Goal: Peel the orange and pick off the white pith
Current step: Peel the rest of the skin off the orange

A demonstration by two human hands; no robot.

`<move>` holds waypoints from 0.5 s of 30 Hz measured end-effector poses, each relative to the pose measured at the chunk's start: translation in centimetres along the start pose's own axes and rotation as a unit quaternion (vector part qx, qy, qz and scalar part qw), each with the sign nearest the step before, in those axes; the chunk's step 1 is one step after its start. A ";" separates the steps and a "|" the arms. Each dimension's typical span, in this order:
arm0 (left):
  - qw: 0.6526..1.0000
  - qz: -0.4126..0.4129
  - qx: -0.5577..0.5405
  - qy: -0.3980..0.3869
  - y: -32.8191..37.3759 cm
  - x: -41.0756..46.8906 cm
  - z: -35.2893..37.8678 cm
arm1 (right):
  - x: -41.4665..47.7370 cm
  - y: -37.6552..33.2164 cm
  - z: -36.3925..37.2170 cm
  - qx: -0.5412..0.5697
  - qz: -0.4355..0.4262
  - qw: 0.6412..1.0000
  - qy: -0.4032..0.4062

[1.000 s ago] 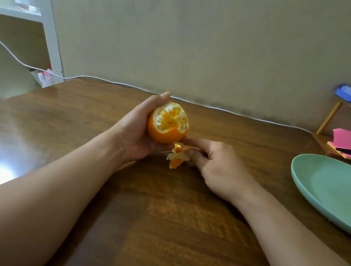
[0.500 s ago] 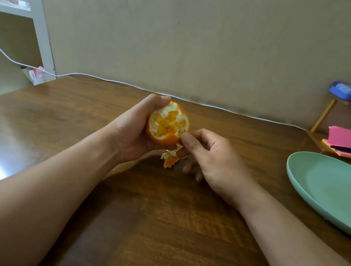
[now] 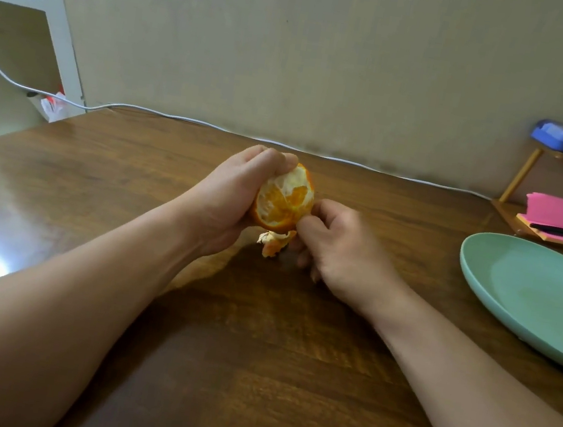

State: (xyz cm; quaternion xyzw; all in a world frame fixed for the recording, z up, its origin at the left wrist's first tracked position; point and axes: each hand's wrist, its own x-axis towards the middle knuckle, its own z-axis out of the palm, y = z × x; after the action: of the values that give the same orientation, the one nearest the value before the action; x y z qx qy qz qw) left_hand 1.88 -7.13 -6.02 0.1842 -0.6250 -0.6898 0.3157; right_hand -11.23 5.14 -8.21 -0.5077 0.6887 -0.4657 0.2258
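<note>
White pith [image 3: 288, 182] faces me on the orange [image 3: 283, 202] my left hand [image 3: 227, 198] grips; my right hand [image 3: 337, 243] pinches its right edge.

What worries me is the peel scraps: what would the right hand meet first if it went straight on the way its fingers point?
The orange, which the right hand seems to touch at its edge, with the left hand behind. The peel scraps lie lower, likely off that line.

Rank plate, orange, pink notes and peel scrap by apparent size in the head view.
1. plate, largest, though partly cut off.
2. orange and pink notes look alike; the notes sit farther away, so unranked.
3. peel scrap, smallest.
</note>
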 end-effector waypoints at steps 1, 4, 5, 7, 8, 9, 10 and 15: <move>1.000 0.001 -0.004 0.006 0.1 -0.1 0.2 | 0.1 0.1 0.1 0.001 -0.001 1.000 0.009; 0.999 -0.010 -0.042 0.018 0.5 -0.5 0.8 | 0.2 -0.1 0.1 0.003 0.002 1.000 0.022; 0.998 -0.010 -0.051 0.022 0.7 -0.5 0.9 | 0.2 -0.1 0.0 0.019 0.003 1.000 0.016; 0.997 -0.012 -0.067 0.034 1.0 -0.4 0.5 | 0.1 -0.2 0.0 0.056 0.002 0.998 -0.004; 0.996 -0.015 -0.074 0.040 1.0 -0.3 0.2 | 0.1 -0.2 0.0 0.059 0.002 0.998 -0.017; 0.996 -0.020 -0.077 0.043 1.0 -0.2 -0.1 | -0.1 -0.2 0.0 0.053 0.001 0.998 -0.031; 0.996 -0.027 -0.079 0.043 0.9 -0.2 -0.4 | -0.1 0.0 0.0 0.045 -0.004 0.998 -0.042; 0.996 -0.062 -0.065 0.011 0.7 -0.1 -0.8 | -0.1 0.4 -0.4 0.030 -0.026 0.998 -0.045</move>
State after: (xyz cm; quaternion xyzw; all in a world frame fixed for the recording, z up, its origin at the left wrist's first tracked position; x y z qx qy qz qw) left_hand 2.57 -7.70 -5.51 0.2096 -0.5627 -0.7451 0.2902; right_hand -11.68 5.39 -8.42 -0.5388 0.6502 -0.4687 0.2593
